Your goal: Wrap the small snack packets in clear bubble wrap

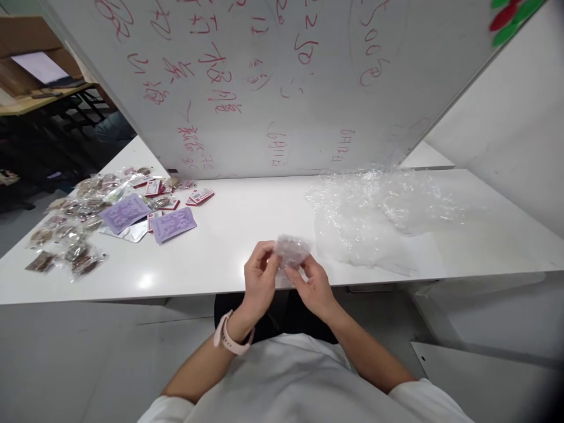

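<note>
Between my two hands, just above the table's front edge, is a clear plastic bag; its contents, if any, are too blurred to make out. My left hand pinches the bag's left side between thumb and fingers. On the other side, my right hand grips its lower right edge, thumb in front. To the right lies a spread pile of clear plastic bags. Off to the left are two purple printed sachets, several red-and-white small packets and a heap of small clear packets with brownish contents.
The white table runs across the view. A whiteboard with red handwriting stands upright along its back edge. A laptop sits on another desk at the far left, and a white wall closes the right side.
</note>
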Demonstrator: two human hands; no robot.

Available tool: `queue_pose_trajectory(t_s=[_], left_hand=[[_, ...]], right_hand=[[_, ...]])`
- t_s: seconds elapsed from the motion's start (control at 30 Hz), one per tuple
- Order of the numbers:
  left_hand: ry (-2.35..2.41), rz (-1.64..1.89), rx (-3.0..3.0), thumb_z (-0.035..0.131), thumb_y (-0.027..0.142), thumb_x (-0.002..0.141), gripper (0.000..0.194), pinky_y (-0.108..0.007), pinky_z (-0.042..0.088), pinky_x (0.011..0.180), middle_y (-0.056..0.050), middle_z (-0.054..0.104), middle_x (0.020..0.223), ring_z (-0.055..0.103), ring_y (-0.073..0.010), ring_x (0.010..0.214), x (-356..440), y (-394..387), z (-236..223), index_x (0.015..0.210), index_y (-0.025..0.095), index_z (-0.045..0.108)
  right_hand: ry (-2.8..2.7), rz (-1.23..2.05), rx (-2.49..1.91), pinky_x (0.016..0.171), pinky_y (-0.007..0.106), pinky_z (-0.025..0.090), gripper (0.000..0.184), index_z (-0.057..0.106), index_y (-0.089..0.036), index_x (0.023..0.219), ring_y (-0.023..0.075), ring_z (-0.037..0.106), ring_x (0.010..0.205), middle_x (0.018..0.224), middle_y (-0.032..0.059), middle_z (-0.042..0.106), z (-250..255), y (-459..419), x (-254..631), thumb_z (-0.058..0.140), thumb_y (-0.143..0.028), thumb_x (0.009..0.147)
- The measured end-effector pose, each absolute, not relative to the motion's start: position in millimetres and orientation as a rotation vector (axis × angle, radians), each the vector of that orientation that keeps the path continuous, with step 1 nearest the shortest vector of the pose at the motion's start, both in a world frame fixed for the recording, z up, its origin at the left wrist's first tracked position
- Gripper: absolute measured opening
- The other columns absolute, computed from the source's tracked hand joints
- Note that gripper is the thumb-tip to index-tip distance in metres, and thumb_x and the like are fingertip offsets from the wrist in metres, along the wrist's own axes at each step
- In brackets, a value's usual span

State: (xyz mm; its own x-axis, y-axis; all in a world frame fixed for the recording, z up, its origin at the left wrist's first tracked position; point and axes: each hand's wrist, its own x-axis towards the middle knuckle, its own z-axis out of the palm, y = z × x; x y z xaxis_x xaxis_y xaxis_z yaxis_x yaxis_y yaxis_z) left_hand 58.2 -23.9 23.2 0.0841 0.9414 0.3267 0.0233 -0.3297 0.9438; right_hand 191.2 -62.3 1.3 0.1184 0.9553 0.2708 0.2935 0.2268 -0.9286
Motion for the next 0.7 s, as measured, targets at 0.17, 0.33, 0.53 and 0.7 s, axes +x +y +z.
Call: queue_pose_trajectory(t_s=[0.17,0.33,0.53,0.7], left_hand=[[1.071,1.412,1.703,0.060,0.032,0.095,0.010,-0.031,0.053,0.083,-0.005,0.062,0.098,0.061,-0.0179,0.094,74.5,-40.6,31.2,0.095,0.023,0.066],[1.375,1.324,2.087,0.058,0.022,0.094,0.019,-0.037,0.049,0.091,-0.008,0.064,0.108,0.059,-0.0225,0.105,33.2,-26.4,1.8,0.113,0.021,0.063],[1.790,1.090,2.506,0.059,0.021,0.092,0.021,-0.040,0.047,0.087,-0.009,0.070,0.113,0.060,-0.0270,0.103,-1.7,-12.9,-35.0,0.112,0.019,0.066],[1.915,1.086,2.584,0.062,0.020,0.089,0.020,-0.037,0.046,0.083,-0.007,0.072,0.111,0.063,-0.0268,0.100,11.2,-12.1,-33.0,0.107,0.021,0.069]], right_hand=[[-1.430,0.550,-1.287,0.079,0.036,0.059,0.023,0.065,-0.023,0.106,0.0231,0.070,0.094,0.101,0.0081,0.073,9.4,-75.7,218.1,0.055,-0.040,0.096],[-0.976,0.012,-1.394,0.047,0.027,0.048,0.017,0.059,-0.019,0.094,0.0116,0.056,0.049,0.064,-0.0028,0.058,45.5,-41.6,342.7,0.065,-0.035,0.091],[-0.327,-0.102,-1.625,0.045,0.022,0.031,0.005,0.048,-0.018,0.098,-0.0010,0.036,0.044,0.087,-0.0020,0.058,79.5,62.5,556.9,0.044,-0.015,0.097],[-0.520,-0.187,-1.827,0.054,0.033,0.037,0.028,0.056,-0.002,0.106,0.0066,0.056,0.057,0.106,0.0218,0.064,63.0,122.0,638.7,0.057,-0.026,0.091]])
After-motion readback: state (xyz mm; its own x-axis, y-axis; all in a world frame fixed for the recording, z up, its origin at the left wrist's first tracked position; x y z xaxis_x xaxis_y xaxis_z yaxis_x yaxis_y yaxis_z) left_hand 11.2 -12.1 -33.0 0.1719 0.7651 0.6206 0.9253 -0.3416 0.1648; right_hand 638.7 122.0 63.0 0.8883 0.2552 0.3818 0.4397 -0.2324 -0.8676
